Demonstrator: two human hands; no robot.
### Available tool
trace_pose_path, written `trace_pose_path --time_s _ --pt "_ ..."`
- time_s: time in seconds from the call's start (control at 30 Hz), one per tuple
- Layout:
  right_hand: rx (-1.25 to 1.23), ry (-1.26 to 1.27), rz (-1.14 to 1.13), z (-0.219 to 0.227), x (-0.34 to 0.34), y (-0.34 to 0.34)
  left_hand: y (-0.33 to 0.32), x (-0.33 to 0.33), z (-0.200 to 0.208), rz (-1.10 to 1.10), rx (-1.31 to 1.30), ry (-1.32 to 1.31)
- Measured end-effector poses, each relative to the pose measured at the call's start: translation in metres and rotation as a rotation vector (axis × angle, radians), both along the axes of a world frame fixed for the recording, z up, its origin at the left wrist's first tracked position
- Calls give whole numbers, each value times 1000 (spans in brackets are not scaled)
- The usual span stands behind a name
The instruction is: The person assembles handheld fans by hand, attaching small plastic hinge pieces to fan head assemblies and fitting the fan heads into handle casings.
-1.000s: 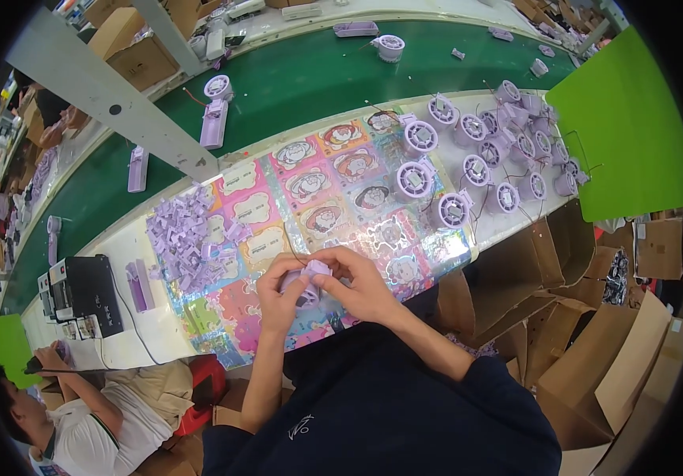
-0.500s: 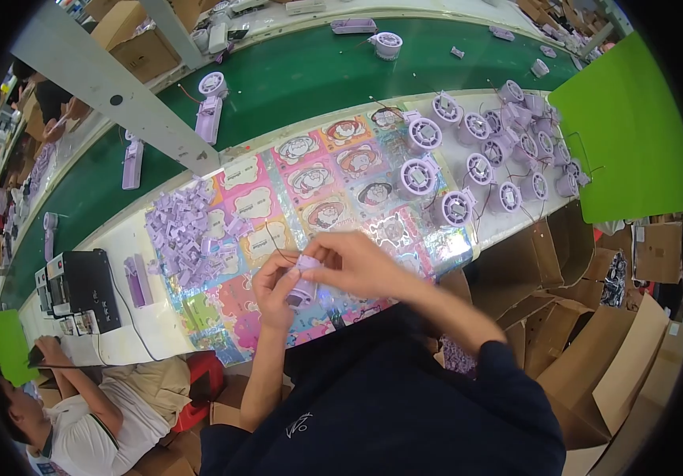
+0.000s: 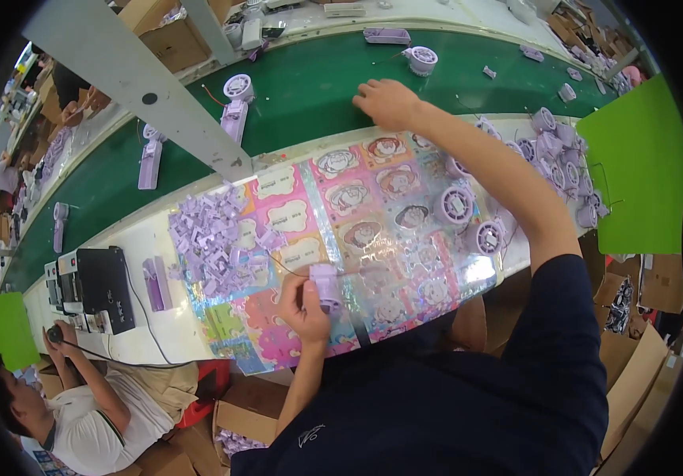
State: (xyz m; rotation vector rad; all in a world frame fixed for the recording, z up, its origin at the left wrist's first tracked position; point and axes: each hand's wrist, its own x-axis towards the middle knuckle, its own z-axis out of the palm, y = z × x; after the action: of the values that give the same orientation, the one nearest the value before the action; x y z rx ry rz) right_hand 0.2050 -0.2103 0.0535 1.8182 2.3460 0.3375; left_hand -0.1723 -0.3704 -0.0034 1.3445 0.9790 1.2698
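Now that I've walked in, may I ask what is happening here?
The person's left hand has a purple fan-like part in its grip over the patterned sheet. The right hand is stretched over the green belt. Small purple pieces lie heaped on the left; more round purple parts sit on the right.

The white bench (image 3: 176,327) carries a black device (image 3: 107,290); a patterned sheet (image 3: 389,274), lilac pieces (image 3: 213,242) heaped on it.

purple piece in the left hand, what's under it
Around the purple piece, the colourful printed mat shows. The patch directly under it is covered by the piece and the left hand, so whether it touches the mat cannot be told.
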Motion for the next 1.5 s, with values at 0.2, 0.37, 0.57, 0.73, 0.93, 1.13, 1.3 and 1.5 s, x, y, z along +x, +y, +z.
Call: trace_pose_path --time_s 0.2,0.37,0.57,0.73,0.93,1.13,1.3,1.5 --pt "115 -171 -220 1 54 70 0 9 -1 -15 74 89" --pt "22 7 -616 10 79 118 -1 13 11 5 101 143" --pt "19 42 -595 -6 96 130 2 15 13 -11 144 163" --pt "56 126 -184 4 66 106 3 16 15 -11 121 153" --pt "156 195 418 43 -35 16 1 13 8 -14 148 143" --pt "-83 171 594 40 -119 -99 -1 11 2 8 121 36" --pt "-133 315 490 33 -135 -149 0 5 2 -13 84 2" --pt "-56 417 237 57 -155 -205 2 17 5 65 77 30"
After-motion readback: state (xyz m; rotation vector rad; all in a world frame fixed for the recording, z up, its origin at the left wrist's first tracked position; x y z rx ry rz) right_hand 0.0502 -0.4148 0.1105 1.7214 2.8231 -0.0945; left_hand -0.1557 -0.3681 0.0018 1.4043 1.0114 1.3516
